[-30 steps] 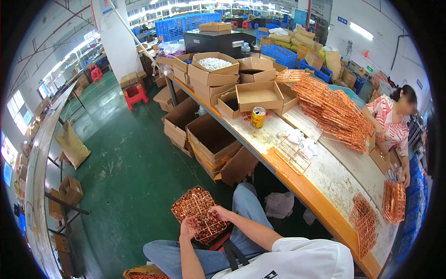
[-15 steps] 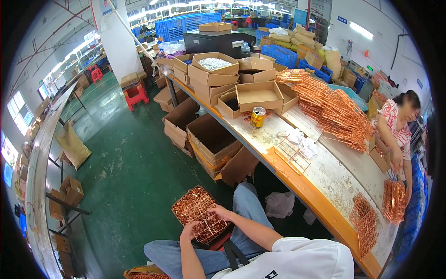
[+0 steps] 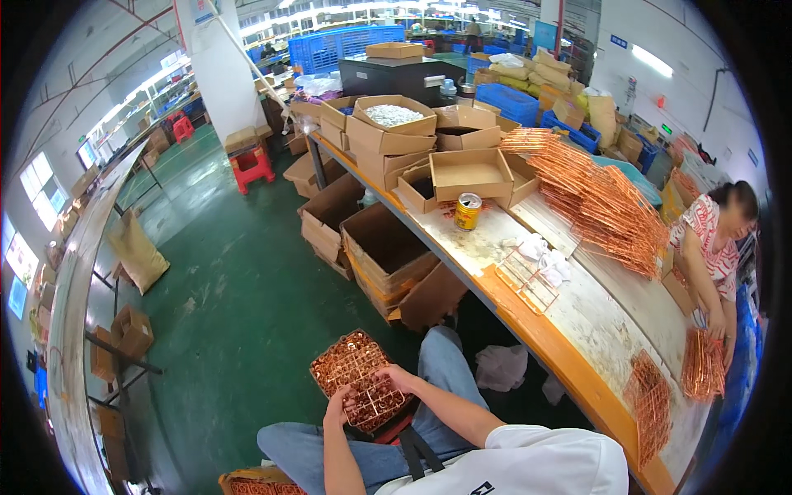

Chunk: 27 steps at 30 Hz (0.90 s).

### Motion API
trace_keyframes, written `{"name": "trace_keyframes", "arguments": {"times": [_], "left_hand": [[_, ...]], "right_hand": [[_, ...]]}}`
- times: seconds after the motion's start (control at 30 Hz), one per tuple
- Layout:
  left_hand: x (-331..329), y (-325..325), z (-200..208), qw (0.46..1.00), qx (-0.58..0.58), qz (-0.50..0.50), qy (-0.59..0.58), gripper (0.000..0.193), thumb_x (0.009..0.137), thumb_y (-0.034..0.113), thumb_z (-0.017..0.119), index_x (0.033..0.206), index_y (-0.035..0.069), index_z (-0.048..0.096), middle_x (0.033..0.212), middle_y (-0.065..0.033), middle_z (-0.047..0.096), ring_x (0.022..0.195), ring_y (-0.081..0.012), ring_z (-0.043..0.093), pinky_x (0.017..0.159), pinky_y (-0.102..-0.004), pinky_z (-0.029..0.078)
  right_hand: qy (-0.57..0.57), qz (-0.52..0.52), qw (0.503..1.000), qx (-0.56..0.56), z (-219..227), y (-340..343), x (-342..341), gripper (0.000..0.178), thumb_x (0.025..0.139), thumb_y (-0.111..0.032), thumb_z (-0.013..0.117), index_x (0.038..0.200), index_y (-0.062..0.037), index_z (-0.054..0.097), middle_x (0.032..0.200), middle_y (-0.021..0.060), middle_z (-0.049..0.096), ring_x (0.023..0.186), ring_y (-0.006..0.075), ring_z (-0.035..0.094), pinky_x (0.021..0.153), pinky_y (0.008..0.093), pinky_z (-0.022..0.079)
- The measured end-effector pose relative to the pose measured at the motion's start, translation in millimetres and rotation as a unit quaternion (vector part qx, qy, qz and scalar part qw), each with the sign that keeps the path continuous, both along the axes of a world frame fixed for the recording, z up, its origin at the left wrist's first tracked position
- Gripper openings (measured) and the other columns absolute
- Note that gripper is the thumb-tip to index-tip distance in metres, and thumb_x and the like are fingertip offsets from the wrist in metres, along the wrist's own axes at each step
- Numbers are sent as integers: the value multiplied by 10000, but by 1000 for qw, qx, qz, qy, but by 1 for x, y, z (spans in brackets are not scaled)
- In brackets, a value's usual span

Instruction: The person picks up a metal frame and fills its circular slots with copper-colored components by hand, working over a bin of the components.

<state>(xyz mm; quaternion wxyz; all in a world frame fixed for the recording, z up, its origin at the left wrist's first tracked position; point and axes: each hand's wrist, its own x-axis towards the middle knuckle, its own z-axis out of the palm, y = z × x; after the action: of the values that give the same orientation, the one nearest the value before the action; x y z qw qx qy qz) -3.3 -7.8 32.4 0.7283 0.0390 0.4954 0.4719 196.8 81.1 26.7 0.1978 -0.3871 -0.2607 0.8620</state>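
Low in view, the left hand [image 3: 337, 407] and right hand [image 3: 400, 379] seem to have their fingers closed on a copper wire rack [image 3: 376, 402] over small copper pieces [image 3: 341, 355]. Ahead, a large box [image 3: 375, 276] stands beside the desk [image 3: 569, 334], which carries a yellow can [image 3: 468, 213], an open carton [image 3: 470, 174] and stacked racks [image 3: 598, 205].

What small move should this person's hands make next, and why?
Probably raise the copper-coloured wire grid slightly, keeping it level. The left hand and right hand both appear to grip it, and it overlaps the small copper-coloured pieces in this view, so a small lift might show whether any are caught in it.
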Motion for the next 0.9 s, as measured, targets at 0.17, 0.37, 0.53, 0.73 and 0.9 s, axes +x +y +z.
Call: {"name": "trace_keyframes", "arguments": {"times": [0.17,0.37,0.53,0.73,0.9], "left_hand": [[-13,-4,-1,998,-29,57,16,181,869,244,519,759,117,454,560,17,416,398,-69,311,345,-196,209],[-10,-3,8,992,-42,88,85,217,867,246,523,714,108,456,556,-3,426,406,-89,319,363,-235,249],[-9,-5,7,993,-57,65,79,253,833,282,562,707,82,471,521,-12,416,431,-113,376,386,-237,300],[-4,0,-4,989,-58,120,69,264,846,286,483,648,125,416,515,-14,418,470,-153,426,397,-267,334],[-6,2,-8,990,-46,116,69,223,833,260,530,688,109,453,569,-32,460,501,-165,474,413,-281,381]], "right_hand": [[16,31,999,-24,4,3,-10,231,855,-251,485,968,-81,594,780,21,596,657,147,542,575,285,433],[34,11,998,-52,9,2,-13,392,885,-469,413,898,-121,594,751,26,596,632,158,532,542,298,406],[-23,-57,994,-86,-13,5,-18,408,915,-437,392,890,-95,613,729,38,592,607,163,534,528,312,427],[-58,-22,997,55,-22,1,-12,223,908,-211,482,926,-35,620,686,13,561,586,100,524,486,222,412],[-63,-4,996,56,-28,8,-12,175,884,-166,518,912,-27,620,663,9,554,547,101,510,462,237,405]]}}
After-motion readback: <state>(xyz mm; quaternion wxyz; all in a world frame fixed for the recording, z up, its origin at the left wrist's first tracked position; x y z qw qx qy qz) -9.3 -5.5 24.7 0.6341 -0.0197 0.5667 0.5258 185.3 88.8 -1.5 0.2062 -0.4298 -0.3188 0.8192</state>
